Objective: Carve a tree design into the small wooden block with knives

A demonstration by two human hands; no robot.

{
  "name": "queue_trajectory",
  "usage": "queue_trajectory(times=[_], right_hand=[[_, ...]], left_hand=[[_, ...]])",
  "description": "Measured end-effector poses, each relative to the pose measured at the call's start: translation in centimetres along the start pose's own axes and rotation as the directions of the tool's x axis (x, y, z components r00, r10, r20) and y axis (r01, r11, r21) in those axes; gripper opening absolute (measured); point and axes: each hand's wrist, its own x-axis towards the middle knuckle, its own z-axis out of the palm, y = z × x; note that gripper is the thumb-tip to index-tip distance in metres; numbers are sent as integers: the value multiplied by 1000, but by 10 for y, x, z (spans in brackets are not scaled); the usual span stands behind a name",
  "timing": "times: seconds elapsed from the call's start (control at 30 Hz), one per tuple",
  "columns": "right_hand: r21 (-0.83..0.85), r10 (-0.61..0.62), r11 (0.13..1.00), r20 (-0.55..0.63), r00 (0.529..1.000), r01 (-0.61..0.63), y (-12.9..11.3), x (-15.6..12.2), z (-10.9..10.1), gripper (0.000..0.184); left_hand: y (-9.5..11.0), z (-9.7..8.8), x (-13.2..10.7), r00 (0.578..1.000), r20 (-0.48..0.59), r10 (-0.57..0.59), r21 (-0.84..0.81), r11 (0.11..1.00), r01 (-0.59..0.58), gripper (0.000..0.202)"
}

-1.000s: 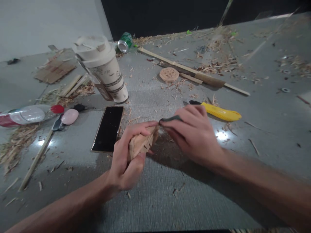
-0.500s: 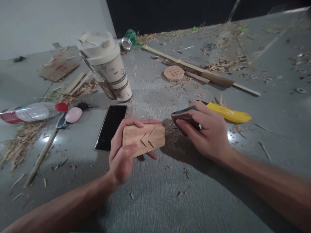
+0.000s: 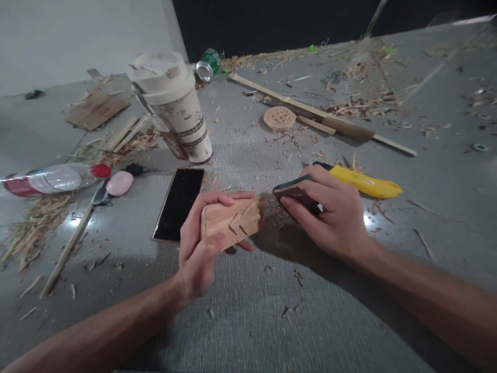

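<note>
My left hand (image 3: 202, 251) is closed around a carved wooden block (image 3: 229, 220), thumb on its near side and fingers along the far edge and beneath. Two angled grooves mark the block's upper face. To the right, my right hand (image 3: 334, 212) pinches a folded piece of sandpaper (image 3: 297, 192), brown on one side and dark green on the other. A small gap separates the sandpaper from the block. Just beyond my right hand lies a yellow utility knife (image 3: 365, 182), its dark end partly hidden by my fingers. A black phone (image 3: 178, 204) lies left of the block.
A lidded paper cup (image 3: 182, 114) stands behind the phone. Around it lie a plastic bottle (image 3: 58, 178), a green can (image 3: 207, 65), a carved wooden disc (image 3: 279, 118), long wood strips (image 3: 287, 98) and a flattened piece of cardboard (image 3: 97, 110). Wood shavings (image 3: 42, 223) litter the grey surface.
My left hand and the wooden block have shifted slightly right, and the block has tilted a little. My right hand with the sandpaper stays almost still.
</note>
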Motion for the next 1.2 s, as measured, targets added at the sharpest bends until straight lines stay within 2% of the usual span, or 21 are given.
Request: queue_trajectory(times=[0.07, 0.17, 0.23, 0.37, 0.47, 0.67, 0.77, 0.9, 1.0, 1.2], right_hand=[[-29, -65, 997, 9, 998, 65, -8, 0, 0, 10], [-32, -180, 983, 42, 983, 181, -21, -1, 2, 10], [-24, -209, 977, 42, 977, 210, -29, -2, 3, 11], [-34, -214, 976, 14, 977, 214, -39, -2, 6, 12], [-55, -241, 969, 32, 970, 242, -44, -1, 7, 23], [-118, -218, 968, 42, 975, 222, -46, 0, 5, 21], [-104, -242, 962, 107, 964, 253, -48, -1, 6, 24], [-105, -212, 970, 66, 975, 218, -48, 0, 6, 22], [-65, -249, 965, 92, 964, 256, -48, 0, 6, 25], [-85, -201, 975, 76, 977, 207, -44, 0, 5, 21]], left_hand=[[-3, 1, -1, 1000, -27, 4, 36, 999, -3, 34], [-7, 3, -2, 995, -48, 89, 129, 988, -83, 32], [-9, 3, -3, 989, -29, 143, 178, 975, -135, 32], [-11, 3, -5, 981, 49, 187, 226, 955, -194, 39], [-12, 5, -5, 966, 98, 238, 254, 933, -255, 44], [-11, 6, -6, 969, 105, 224, 286, 926, -245, 46], [-10, 6, -6, 969, 108, 221, 263, 934, -242, 45], [-9, 7, -7, 976, 71, 204, 270, 938, -216, 41], [-9, 8, -7, 976, 98, 197, 246, 945, -215, 43], [-5, 6, -8, 966, 121, 228, 289, 923, -254, 45]])
